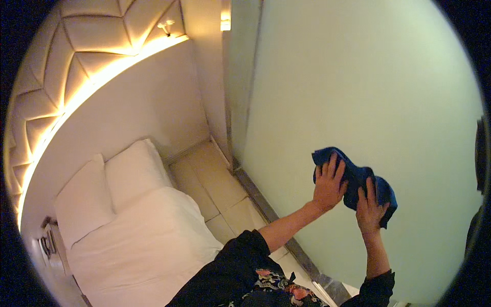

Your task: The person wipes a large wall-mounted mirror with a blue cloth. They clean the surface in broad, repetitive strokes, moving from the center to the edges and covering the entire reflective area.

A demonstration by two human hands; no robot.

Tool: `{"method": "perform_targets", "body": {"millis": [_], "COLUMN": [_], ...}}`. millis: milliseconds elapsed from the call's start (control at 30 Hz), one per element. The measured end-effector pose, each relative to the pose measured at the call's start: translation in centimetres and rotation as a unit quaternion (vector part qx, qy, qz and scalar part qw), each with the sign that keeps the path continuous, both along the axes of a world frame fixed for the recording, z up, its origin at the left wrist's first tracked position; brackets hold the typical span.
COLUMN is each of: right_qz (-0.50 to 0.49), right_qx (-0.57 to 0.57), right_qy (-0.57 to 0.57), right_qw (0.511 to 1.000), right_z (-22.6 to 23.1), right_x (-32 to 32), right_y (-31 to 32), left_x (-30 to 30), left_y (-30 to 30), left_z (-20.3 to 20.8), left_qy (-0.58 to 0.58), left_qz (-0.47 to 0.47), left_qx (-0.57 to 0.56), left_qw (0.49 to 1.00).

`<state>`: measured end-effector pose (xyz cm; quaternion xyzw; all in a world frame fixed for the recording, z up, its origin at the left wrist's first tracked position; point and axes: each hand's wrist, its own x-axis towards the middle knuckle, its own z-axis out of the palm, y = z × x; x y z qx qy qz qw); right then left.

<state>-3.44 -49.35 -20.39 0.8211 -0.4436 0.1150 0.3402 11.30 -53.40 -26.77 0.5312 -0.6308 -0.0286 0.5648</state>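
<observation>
A dark blue cloth (353,176), bunched and folded, is held up against a large pale green panel (358,77) that looks like frosted glass. My left hand (330,187) holds the cloth's upper left part, its fingers spread over the fabric. Lower and to the right, my right hand (371,207) grips the other end, with fingers pointing up along the folds. The palms and the cloth's underside are hidden.
Left of me stands a bed with white bedding (148,240) and two pillows (84,199). A telephone (46,245) sits on a bedside table. Tiled floor (204,179) runs between the bed and the panel's dark bottom edge (261,202). A lit ledge (102,77) curves along the padded wall.
</observation>
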Motion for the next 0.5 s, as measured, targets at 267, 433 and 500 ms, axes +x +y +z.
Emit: {"method": "perform_targets", "body": {"millis": [267,433,500], "right_qz": [0.143,0.261,0.287], "right_qx": [0.031,0.070,0.067], "right_qy": [-0.164,-0.258,-0.303], "right_qw": [0.976,0.928,0.906], "right_z": [-1.8,-2.9,-3.3], "right_x": [3.8,9.8,12.2], "right_y": [-1.0,-3.7,-5.1], "left_x": [3.8,7.9,9.7], "left_y": [-1.2,-1.8,-2.3], "left_z": [-0.4,0.5,0.3], "left_qy": [0.050,0.070,0.055], "left_qz": [0.004,0.058,0.135], "left_qx": [-0.080,-0.076,-0.099], "left_qw": [0.995,0.993,0.984]}}
